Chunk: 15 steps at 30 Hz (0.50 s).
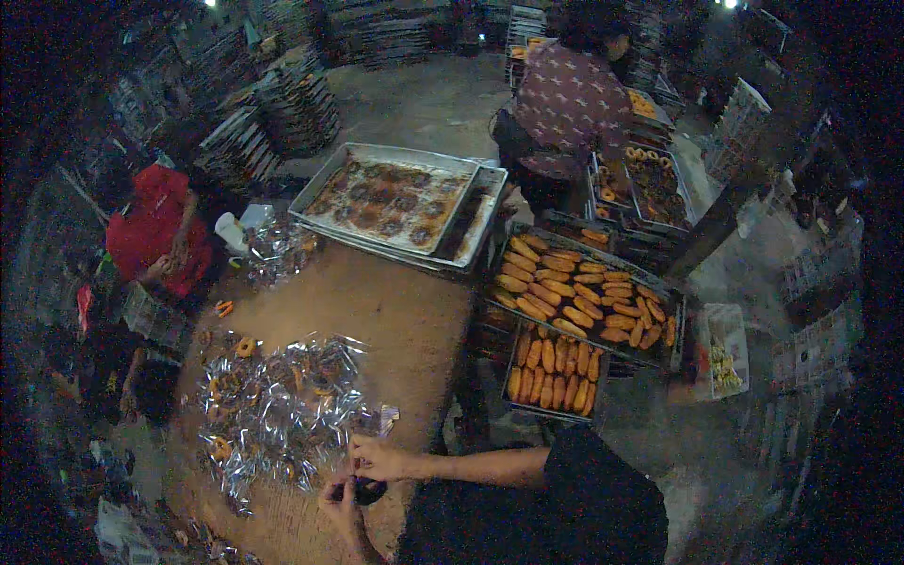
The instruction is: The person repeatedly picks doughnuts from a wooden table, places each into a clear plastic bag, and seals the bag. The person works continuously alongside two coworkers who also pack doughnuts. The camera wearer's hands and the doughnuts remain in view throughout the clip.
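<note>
Over the near right part of the wooden table, my two hands are close together with fingers pinched. My left hand (341, 506) is closed at the edge of a dark rounded thing (370, 490), perhaps a dark doughnut; its kind is too dim to tell. Just above it, my right hand (379, 459) is closed in a pinch, and what lies between its fingertips is too small to make out. Left of both hands spreads a pile of shiny clear-wrapped doughnuts (292, 405). A small pale printed packet (389, 418) lies beyond my right hand.
Stacked metal trays (320, 209) stand on the far end of the table (395, 320). Right of it are trays of long golden pastries (584, 297). A person in a patterned shirt (574, 108) bends over doughnut trays; another in red (160, 231) is at the left.
</note>
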Each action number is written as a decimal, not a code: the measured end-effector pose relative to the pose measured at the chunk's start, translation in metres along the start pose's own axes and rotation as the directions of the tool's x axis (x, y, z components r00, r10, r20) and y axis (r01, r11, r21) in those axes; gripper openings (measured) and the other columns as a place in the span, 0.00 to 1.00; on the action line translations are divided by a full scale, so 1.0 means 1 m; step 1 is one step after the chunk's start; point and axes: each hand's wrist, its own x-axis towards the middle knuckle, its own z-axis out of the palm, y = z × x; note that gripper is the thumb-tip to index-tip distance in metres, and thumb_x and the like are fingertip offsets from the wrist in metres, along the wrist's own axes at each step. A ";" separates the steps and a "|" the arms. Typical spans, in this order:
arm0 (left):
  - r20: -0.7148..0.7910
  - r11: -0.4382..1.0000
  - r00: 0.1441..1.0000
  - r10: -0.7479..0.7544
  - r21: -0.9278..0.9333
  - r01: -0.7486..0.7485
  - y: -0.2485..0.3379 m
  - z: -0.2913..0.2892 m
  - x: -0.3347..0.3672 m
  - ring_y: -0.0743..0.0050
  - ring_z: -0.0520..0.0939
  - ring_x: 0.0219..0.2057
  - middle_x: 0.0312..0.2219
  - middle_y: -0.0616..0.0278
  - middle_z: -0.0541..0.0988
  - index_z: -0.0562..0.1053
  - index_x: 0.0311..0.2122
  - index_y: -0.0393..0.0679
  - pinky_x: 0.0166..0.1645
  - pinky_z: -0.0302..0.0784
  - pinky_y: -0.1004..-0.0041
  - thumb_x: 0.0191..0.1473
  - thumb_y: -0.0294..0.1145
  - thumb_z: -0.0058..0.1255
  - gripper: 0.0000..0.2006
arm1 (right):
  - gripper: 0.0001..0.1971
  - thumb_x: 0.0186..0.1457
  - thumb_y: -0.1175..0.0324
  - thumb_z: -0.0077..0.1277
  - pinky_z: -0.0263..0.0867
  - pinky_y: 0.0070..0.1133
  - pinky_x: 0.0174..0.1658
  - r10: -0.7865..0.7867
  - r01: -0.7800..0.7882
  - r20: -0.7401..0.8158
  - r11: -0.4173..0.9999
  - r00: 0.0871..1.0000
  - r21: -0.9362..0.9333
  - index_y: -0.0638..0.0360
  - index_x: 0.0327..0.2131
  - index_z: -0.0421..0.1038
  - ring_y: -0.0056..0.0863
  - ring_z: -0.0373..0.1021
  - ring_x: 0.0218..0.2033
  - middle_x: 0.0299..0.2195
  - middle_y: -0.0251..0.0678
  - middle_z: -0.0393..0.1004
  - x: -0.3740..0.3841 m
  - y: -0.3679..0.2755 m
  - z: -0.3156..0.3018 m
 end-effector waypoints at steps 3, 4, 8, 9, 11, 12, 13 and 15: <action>-0.195 0.981 0.970 -0.145 0.099 0.167 -0.018 -0.007 -0.014 0.77 0.78 0.32 0.30 0.61 0.80 0.77 0.34 0.36 0.39 0.74 0.75 0.52 0.23 0.58 0.04 | 0.12 0.50 0.62 0.58 0.67 0.31 0.41 -0.001 -0.001 0.081 1.000 0.997 0.018 0.58 0.36 0.73 0.34 0.71 0.37 0.36 0.39 0.72 0.005 0.020 0.019; -0.226 0.967 0.957 -0.183 0.136 0.217 -0.023 -0.013 -0.019 0.76 0.78 0.33 0.31 0.60 0.80 0.76 0.35 0.35 0.41 0.73 0.75 0.52 0.26 0.59 0.06 | 0.12 0.50 0.63 0.59 0.67 0.28 0.42 -0.030 0.017 0.098 0.991 0.995 0.131 0.58 0.36 0.73 0.30 0.71 0.38 0.36 0.36 0.73 0.009 0.034 0.026; -0.372 0.932 0.857 -0.357 -0.199 0.302 -0.034 -0.051 -0.042 0.73 0.79 0.36 0.33 0.59 0.80 0.75 0.38 0.35 0.42 0.75 0.72 0.53 0.26 0.57 0.08 | 0.12 0.52 0.64 0.59 0.69 0.26 0.39 0.218 -0.200 -0.035 0.939 0.975 0.281 0.59 0.37 0.74 0.26 0.71 0.35 0.34 0.36 0.76 0.025 0.122 0.037; -0.415 0.929 0.834 -0.362 -0.236 0.286 -0.036 -0.062 -0.049 0.72 0.80 0.36 0.34 0.59 0.79 0.75 0.39 0.36 0.43 0.76 0.72 0.54 0.27 0.57 0.08 | 0.12 0.51 0.66 0.59 0.69 0.26 0.38 0.484 -0.479 -0.058 0.874 0.873 0.081 0.59 0.38 0.75 0.26 0.72 0.36 0.34 0.37 0.76 0.024 0.145 0.031; -0.474 0.912 0.795 -0.379 -0.339 0.232 -0.039 -0.085 -0.065 0.72 0.80 0.38 0.35 0.59 0.79 0.74 0.40 0.36 0.43 0.76 0.71 0.54 0.27 0.56 0.09 | 0.06 0.51 0.70 0.53 0.69 0.29 0.38 0.568 -0.567 -0.149 0.822 0.810 0.049 0.61 0.31 0.74 0.28 0.74 0.34 0.31 0.41 0.78 0.012 0.185 0.014; -0.502 0.907 0.768 -0.398 -0.339 0.249 -0.041 -0.094 -0.071 0.72 0.80 0.38 0.35 0.60 0.79 0.74 0.40 0.37 0.43 0.76 0.72 0.54 0.27 0.56 0.09 | 0.06 0.50 0.70 0.53 0.69 0.31 0.38 0.637 -0.642 -0.163 0.766 0.754 0.024 0.62 0.30 0.74 0.31 0.75 0.34 0.29 0.42 0.78 0.006 0.197 0.011; -0.531 0.902 0.739 -0.416 -0.346 0.259 -0.042 -0.102 -0.077 0.73 0.80 0.38 0.36 0.60 0.79 0.74 0.40 0.38 0.43 0.76 0.72 0.54 0.28 0.56 0.09 | 0.06 0.50 0.70 0.52 0.69 0.33 0.38 0.745 -0.759 -0.179 0.651 0.643 -0.019 0.63 0.28 0.73 0.33 0.75 0.34 0.28 0.43 0.78 -0.002 0.206 0.010; -0.568 0.884 0.684 -0.458 -0.369 0.286 -0.041 -0.111 -0.086 0.73 0.79 0.39 0.36 0.61 0.79 0.74 0.40 0.39 0.43 0.76 0.73 0.54 0.28 0.56 0.09 | 0.05 0.49 0.70 0.53 0.68 0.34 0.38 0.601 -0.632 -0.209 0.764 0.771 -0.133 0.61 0.28 0.73 0.38 0.75 0.34 0.28 0.44 0.78 -0.007 0.212 0.024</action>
